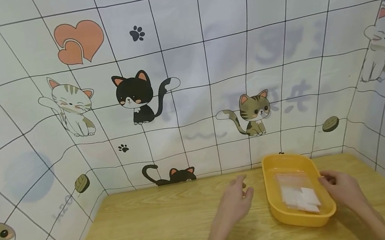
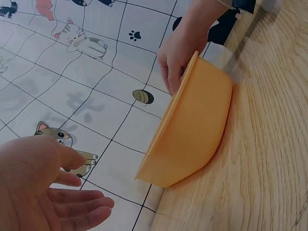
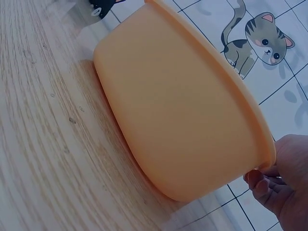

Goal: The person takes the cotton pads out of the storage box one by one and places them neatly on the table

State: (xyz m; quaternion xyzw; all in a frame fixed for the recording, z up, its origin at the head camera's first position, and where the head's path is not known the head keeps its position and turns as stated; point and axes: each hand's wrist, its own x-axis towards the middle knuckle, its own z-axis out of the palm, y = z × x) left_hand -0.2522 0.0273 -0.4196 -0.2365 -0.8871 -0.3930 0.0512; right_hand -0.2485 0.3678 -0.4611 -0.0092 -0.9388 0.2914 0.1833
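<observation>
A yellow plastic basin (image 1: pixel 301 220) stands on the table at the right in the head view. Inside it lies a clear plastic bag (image 1: pixel 291 180) with a reddish strip near its top edge, along with white flat pieces (image 1: pixel 309 195). My right hand (image 1: pixel 344 189) pinches the basin's right rim, thumb and fingers curled at the edge; the right wrist view shows those fingers (image 3: pixel 262 187) against the rim. To the left of the basin, my left hand (image 1: pixel 232 200) is held apart from it, holding nothing. Its fingers (image 2: pixel 82 211) are loosely spread in the left wrist view.
The wood-grain table (image 1: pixel 156 225) extends to the left of the basin. Behind it and along both sides stands a white grid-patterned backdrop (image 1: pixel 185 71) printed with cartoon cats, hearts and paw prints.
</observation>
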